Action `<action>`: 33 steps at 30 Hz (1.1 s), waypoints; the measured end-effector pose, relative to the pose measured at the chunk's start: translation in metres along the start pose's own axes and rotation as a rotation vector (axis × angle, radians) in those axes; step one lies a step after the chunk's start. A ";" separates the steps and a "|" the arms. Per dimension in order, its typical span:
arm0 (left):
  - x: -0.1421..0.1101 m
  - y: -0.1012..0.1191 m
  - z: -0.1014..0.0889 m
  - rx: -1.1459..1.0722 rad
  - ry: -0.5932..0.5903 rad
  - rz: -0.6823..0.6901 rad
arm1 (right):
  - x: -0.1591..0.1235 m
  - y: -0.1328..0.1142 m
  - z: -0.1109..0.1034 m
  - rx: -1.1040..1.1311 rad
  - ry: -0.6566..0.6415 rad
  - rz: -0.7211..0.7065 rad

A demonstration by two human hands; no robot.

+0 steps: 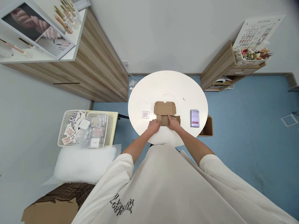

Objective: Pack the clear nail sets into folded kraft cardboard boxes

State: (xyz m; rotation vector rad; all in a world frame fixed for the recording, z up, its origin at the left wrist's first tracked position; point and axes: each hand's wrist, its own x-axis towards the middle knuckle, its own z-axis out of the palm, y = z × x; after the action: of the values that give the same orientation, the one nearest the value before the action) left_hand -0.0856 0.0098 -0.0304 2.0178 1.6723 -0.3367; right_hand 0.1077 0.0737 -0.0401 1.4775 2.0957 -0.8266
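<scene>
A small brown cardboard box [164, 119] lies on the round white table [168, 85], its lid [164, 109] folded back away from me. At its left end, my left hand [154, 125] is closed on the side wall. My right hand [173, 123] grips the front wall near the right end, with a finger reaching over into the box. A side flap at the right end stands out. Left of the box lies a small clear case with pink pieces [145, 114]. A phone with a lit screen [194, 118] rests to the right.
Beside the table on the left, white baskets [61, 137] hold several clear cases and cards on a stand. A roll of clear wrap [85, 163] lies nearer me. A brown bin [208, 127] sits below the table's right edge. Wooden cabinets [100, 53] stand behind.
</scene>
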 end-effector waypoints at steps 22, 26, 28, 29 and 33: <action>0.004 0.006 0.021 0.232 0.038 0.054 | 0.000 -0.001 -0.001 -0.017 -0.014 0.004; 0.003 0.010 0.019 0.206 0.017 0.052 | -0.002 -0.002 -0.002 -0.002 -0.015 0.011; 0.003 0.013 0.017 0.196 0.008 0.045 | -0.004 -0.002 -0.002 0.004 -0.018 0.013; 0.004 0.014 0.017 0.193 0.006 0.039 | -0.005 -0.003 -0.003 0.006 -0.020 0.014; 0.003 0.014 0.013 0.164 -0.006 0.041 | -0.007 -0.004 -0.004 0.017 -0.018 0.015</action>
State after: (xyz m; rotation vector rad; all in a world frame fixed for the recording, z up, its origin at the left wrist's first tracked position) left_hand -0.0701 0.0034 -0.0399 2.1634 1.6445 -0.4782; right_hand 0.1057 0.0703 -0.0318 1.4874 2.0668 -0.8513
